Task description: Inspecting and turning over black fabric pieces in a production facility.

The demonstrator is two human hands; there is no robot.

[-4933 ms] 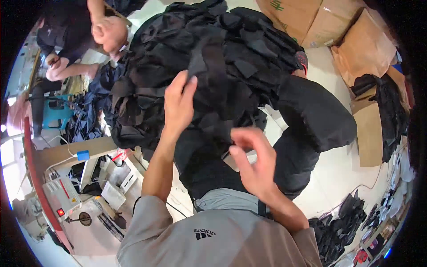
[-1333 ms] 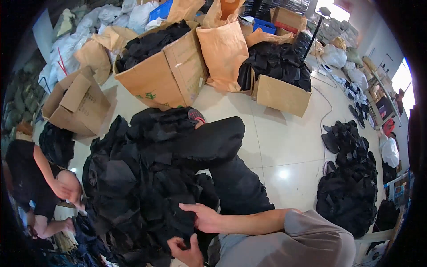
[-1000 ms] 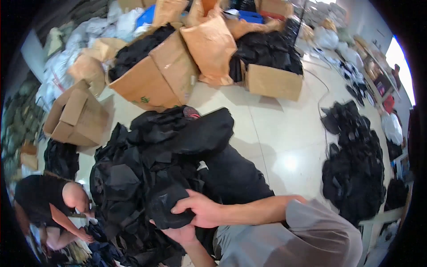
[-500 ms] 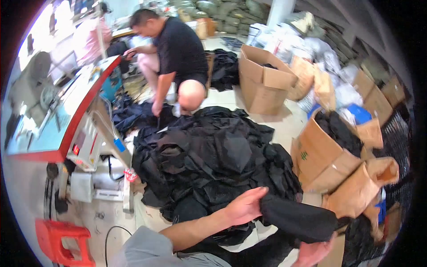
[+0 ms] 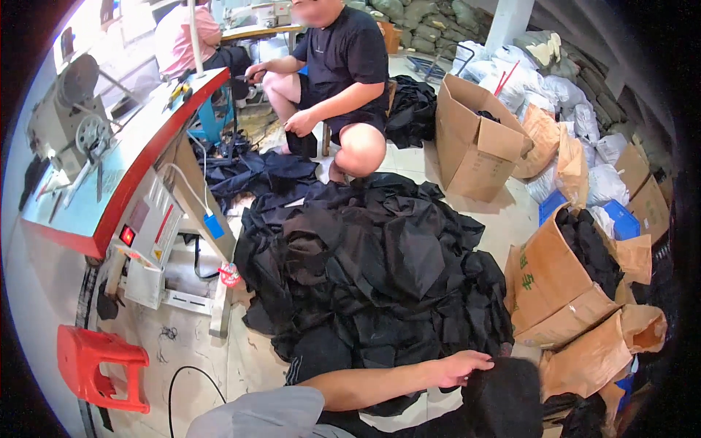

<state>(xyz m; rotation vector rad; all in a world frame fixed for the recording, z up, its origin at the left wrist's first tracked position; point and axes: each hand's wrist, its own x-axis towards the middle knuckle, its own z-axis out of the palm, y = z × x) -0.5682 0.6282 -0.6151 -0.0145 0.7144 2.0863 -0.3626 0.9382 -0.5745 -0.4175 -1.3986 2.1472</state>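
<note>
Piece (image 5: pixel 504 398), black cloth, one: taken up, held just off the heap's near right corner. Heap (image 5: pixel 394 255), black, large: the bulk, judged as left, on the floor (image 5: pixel 252 361) beyond the counter's (image 5: pixel 166 150) right edge. Left hand (image 5: pixel 464 369): grip closed, digits pinching the piece's upper left corner. Right hand: out of view; grip cannot be told.

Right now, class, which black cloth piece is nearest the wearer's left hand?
The piece immediately right of the left hand, against its fingertips; those in the heap lie beyond.
</note>
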